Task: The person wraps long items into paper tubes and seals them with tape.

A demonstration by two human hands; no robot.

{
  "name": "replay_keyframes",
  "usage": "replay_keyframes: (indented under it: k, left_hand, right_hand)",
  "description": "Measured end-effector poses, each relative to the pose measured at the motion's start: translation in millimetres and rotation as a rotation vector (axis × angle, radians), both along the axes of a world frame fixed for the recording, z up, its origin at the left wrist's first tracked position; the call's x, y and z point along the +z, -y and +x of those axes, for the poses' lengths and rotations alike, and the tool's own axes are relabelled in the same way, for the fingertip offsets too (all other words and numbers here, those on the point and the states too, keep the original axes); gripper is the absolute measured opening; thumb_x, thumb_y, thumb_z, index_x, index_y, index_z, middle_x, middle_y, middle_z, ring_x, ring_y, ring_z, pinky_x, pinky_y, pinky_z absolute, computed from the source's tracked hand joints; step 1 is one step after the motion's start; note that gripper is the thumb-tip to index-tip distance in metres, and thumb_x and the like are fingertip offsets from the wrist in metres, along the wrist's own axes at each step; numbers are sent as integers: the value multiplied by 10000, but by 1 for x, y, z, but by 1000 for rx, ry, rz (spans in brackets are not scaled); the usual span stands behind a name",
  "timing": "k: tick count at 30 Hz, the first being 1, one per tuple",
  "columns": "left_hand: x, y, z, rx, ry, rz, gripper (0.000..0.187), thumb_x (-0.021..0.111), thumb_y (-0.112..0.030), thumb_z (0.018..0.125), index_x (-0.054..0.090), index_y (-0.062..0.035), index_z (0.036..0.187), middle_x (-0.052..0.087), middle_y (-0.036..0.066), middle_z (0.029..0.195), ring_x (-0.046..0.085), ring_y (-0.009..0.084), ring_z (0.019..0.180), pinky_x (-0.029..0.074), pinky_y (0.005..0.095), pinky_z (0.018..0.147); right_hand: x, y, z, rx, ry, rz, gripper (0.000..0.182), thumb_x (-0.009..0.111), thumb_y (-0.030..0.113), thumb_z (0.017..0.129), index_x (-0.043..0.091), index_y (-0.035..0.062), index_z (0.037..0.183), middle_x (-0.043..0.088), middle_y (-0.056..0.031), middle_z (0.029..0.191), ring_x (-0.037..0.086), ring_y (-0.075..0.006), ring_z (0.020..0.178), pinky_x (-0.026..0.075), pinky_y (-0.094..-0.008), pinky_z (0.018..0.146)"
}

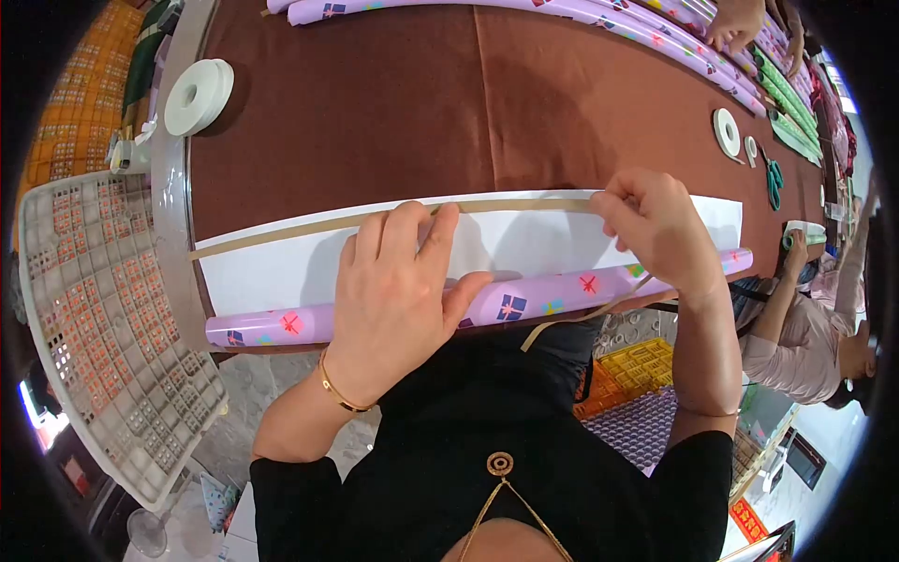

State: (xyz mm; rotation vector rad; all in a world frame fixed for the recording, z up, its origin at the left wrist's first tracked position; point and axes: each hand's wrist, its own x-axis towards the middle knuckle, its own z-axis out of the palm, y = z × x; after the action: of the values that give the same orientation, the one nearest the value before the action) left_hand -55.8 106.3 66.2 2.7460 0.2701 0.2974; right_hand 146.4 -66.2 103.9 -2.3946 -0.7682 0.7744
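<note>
While the roll (524, 302) lies lengthwise along the table's (375, 103) near edge, left hand (398, 295) presses flat, right hand (655, 234) pinches the strip (328, 225).

Head camera — looking steeply down, close over table (375, 103).

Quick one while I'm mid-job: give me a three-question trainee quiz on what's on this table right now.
1. True or false: the left hand lies flat on the white sheet.
2. Which edge of the sheet does the tan strip run along? A near edge, B far edge, C none.
3. What colour are the scissors handles?

Key
1. True. Its thumb rests on the paper roll.
2. B. The right hand pinches the strip at its right end.
3. Green. They lie on the brown cloth, near the small tape roll; a bigger tape roll lies far left.
</note>
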Motion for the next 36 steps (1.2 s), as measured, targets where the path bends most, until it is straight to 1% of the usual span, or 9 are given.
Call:
replay_keyframes:
  k: [4,7,9,12,15,18,24,31,36]
  left_hand:
    - [-3,-2,-1,-49,22,18,573,747,-409,787,637,2,1171,562,106,1052,534,263,962,446,380,767]
    - [2,0,-4,-85,-4,2,619,749,-449,776,626,-3,1188,559,98,1014,539,257,922,449,376,753]
    - [1,3,-6,-83,-40,-32,655,750,-475,765,615,-6,1201,551,97,998,542,257,887,454,376,736]
    - [4,2,-2,-103,-87,-41,645,739,-481,773,617,-7,1193,546,99,993,539,259,858,457,377,718]
    - [5,5,-1,-91,-126,-51,634,731,-481,781,623,7,1172,555,100,1021,546,264,916,460,382,752]
    - [2,3,3,-109,18,-3,626,722,-476,791,626,24,1156,571,105,1088,545,269,1010,462,387,819]
    - [1,4,1,-101,14,12,628,725,-469,784,628,32,1149,571,113,1173,532,276,1087,461,394,888]
    - [-1,2,1,-111,12,13,631,730,-479,780,628,19,1154,569,125,1166,529,297,1085,489,393,845]
    - [-1,2,-1,-97,9,21,659,720,-510,784,618,2,1186,570,143,1177,531,315,1100,498,404,873]
  right_hand:
    - [9,5,1,92,34,26,197,634,146,900,656,-29,812,629,-54,666,594,-88,641,467,-257,591]
    - [21,12,0,61,-152,36,202,600,143,940,666,-44,903,675,-72,770,637,-108,729,498,-247,685]
    - [28,13,0,36,-471,240,225,567,149,973,656,-57,995,703,-108,860,664,-139,785,513,-257,730]
    - [28,1,-10,44,-567,462,227,537,139,989,644,-59,1019,710,-133,876,677,-160,795,525,-263,731]
    - [32,-10,-14,8,-631,495,207,546,150,987,643,-31,957,715,-134,898,686,-148,788,530,-251,705]
    - [36,-14,-13,-57,-498,372,210,629,186,965,646,-7,883,681,-47,788,618,-75,663,491,-223,611]
    - [39,-5,-4,-92,-340,106,162,622,128,947,625,24,823,615,-15,666,540,-42,520,397,-196,459]
    - [29,1,3,-56,-249,59,152,634,111,938,634,16,820,612,3,685,530,-30,557,401,-200,487]
    - [22,3,7,40,-106,-16,150,652,113,926,665,-31,885,626,5,740,535,-44,703,431,-223,629]
